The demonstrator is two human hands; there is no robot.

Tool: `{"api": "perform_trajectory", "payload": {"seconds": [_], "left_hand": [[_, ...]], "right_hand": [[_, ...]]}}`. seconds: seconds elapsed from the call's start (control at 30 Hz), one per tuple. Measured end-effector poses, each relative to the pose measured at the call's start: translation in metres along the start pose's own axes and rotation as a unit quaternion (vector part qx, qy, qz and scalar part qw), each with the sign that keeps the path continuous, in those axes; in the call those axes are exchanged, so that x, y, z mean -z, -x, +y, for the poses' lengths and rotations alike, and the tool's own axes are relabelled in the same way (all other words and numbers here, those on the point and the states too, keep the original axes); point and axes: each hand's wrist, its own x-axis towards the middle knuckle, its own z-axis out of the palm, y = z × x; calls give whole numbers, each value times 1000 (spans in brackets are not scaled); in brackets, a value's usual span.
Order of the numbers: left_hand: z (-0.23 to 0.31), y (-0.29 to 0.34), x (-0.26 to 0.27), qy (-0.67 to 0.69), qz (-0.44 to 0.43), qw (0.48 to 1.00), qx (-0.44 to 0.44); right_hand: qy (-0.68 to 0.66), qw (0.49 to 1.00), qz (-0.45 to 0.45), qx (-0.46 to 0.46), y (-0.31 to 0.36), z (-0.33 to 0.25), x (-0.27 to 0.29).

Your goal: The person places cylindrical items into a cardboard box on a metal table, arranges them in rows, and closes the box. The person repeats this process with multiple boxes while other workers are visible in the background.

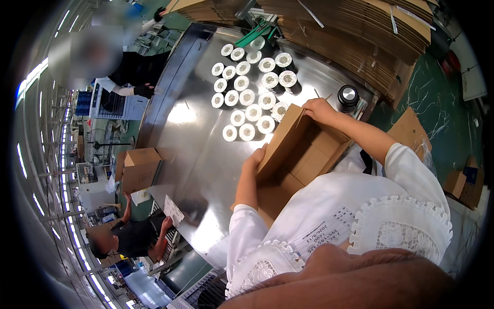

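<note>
An open brown cardboard box (282, 143) is tilted against my body at the table's near edge, its inside facing up with nothing seen in it. My left hand (252, 158) grips the left part of the box's far wall; its fingertips are partly hidden. At the right end of that same wall, my right hand (318, 109) has its fingers bent over the top edge. Just beyond the box, several dark cylinders with round white tops (247, 97) stand upright in rows on the metal table (180, 149). Close to my right hand stands a black bottle (348, 96) with a silvery lid.
Flattened cardboard stacks (355, 56) rise along the table's far right side. Green strips (256, 34) hang over the far end. At left, a person holds a closed carton (141, 167) and a paper sheet (173, 210). Another person's black-gloved hand (144, 91) is at the far-left edge.
</note>
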Motion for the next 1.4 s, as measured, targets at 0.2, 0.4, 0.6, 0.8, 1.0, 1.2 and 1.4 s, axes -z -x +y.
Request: {"api": "perform_trajectory", "payload": {"seconds": [0.2, 0.4, 0.6, 0.8, 1.0, 1.2, 1.4], "left_hand": [[-32, -57, -37, -10, -129, 987, -91], [-28, -60, -49, 86, -44, 988, -123], [-8, -76, -51, 4, 186, 976, -117], [15, -121, -13, -152, 424, 860, -241], [19, -143, 17, -167, 324, 903, -228], [15, -177, 17, -317, 358, 841, -252], [7, -174, 40, -244, 299, 880, -277]], "right_hand": [[-69, 997, 36, -23, 2, 9, -14], [-695, 624, 197, -297, 20, 43, 12], [-906, 375, 89, 173, 73, 33, 144], [-639, 734, 63, -221, -13, 68, 97], [-10, 976, -73, -204, -155, 148, -16], [192, 903, -310, -227, -229, 197, -80], [57, 955, -170, -237, -216, 239, -129]]}}
